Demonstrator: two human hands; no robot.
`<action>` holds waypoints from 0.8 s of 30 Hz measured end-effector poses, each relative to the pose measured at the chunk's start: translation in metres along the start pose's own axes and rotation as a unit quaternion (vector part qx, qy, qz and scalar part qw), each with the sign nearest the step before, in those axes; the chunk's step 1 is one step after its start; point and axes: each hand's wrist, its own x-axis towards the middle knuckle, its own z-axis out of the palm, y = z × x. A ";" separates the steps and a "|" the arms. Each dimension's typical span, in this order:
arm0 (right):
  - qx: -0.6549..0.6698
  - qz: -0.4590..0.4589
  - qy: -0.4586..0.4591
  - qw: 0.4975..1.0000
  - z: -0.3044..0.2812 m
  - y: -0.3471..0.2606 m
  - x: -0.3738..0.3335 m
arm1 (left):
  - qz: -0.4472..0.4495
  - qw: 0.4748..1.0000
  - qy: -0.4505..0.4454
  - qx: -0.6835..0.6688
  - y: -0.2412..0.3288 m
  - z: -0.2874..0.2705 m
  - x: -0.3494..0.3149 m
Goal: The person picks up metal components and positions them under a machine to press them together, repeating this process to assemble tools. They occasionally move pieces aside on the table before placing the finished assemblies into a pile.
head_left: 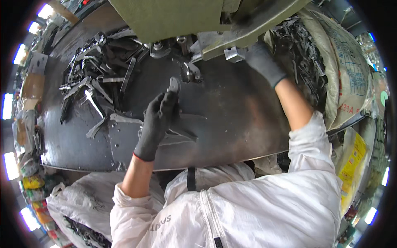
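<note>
My left hand (159, 120), in a dark grey glove, is closed on a flat metal lever (174, 85); its rounded, holed end stands up past my fingertips. Beneath that hand, several more levers (124, 119) lie on the dark metal table (231, 120). My right hand (264, 64), gloved the same way, reaches up beside the machine's lower arm (248, 43), close to a small bright metal block (234, 54). Its fingers are hidden or too dark to make out. Ahead of my left hand, another small holed metal piece (193, 71) sits at the machine's tooling.
The green machine head (173, 20) hangs over the table's far middle. A tangled heap of dark metal levers (101, 62) covers the far left. At the right, an open woven sack (345, 70) holds many metal parts (297, 53). Another white sack (82, 198) stands below the table's left front edge.
</note>
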 end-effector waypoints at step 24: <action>0.624 0.338 -0.090 0.699 0.030 -0.168 -0.037 | 0.171 0.910 0.000 0.378 0.003 -0.027 0.056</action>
